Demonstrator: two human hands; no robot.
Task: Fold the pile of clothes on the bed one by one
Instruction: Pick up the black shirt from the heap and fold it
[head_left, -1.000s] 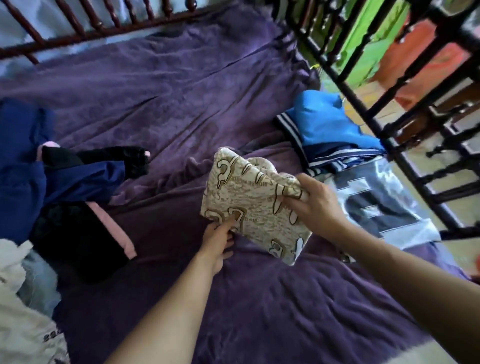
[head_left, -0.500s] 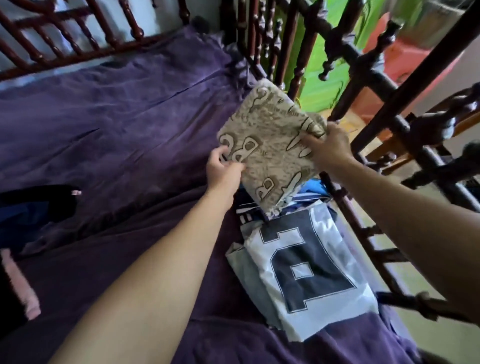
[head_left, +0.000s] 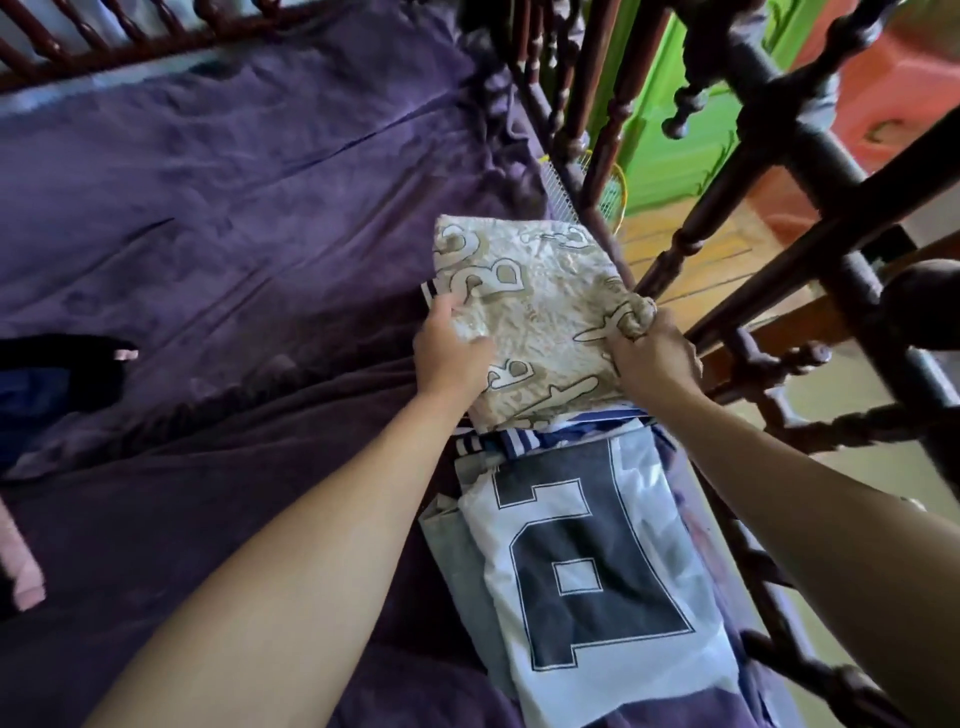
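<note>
Holds folded beige patterned garment (head_left: 535, 322) just off frame centre toward 2 o'clock, 1 hand on each side.

Left hand (head_left: 449, 353): at the garment's 9 o'clock edge, fingers (head_left: 475, 347) curled onto the cloth and gripping that edge.

Right hand (head_left: 652, 358): at the garment's 3 o'clock corner, fingers closed tight on a bunched knot of the cloth.

Covers most of a navy-and-white striped garment (head_left: 511, 441); only slivers of stripe visible at the beige fold's 6 o'clock and 9 o'clock edges. Resting on it or held just above: cannot tell.

At 5 o'clock of frame: folded pale grey jersey (head_left: 597, 571) with 1 large dark blocky print outlined in white, flat on purple blanket (head_left: 234, 208), far edge meeting the striped garment.

Blanket creased, filling frame from 7 o'clock round to 12 o'clock.

Dark turned-wood bed rail (head_left: 774, 124) from 12 o'clock down to 5 o'clock, just beside both folded stacks. Reddish spindle headboard (head_left: 156, 49) at 11 o'clock.

At 9 o'clock frame edge: black garment (head_left: 57, 358), unfolded, over blue cloth (head_left: 31, 395). At 8 o'clock edge: pink strip (head_left: 21, 566). All 3 well apart from the folded stacks and cut off by the frame.

Beyond the rail at 1 o'clock: green surface (head_left: 670, 130).
</note>
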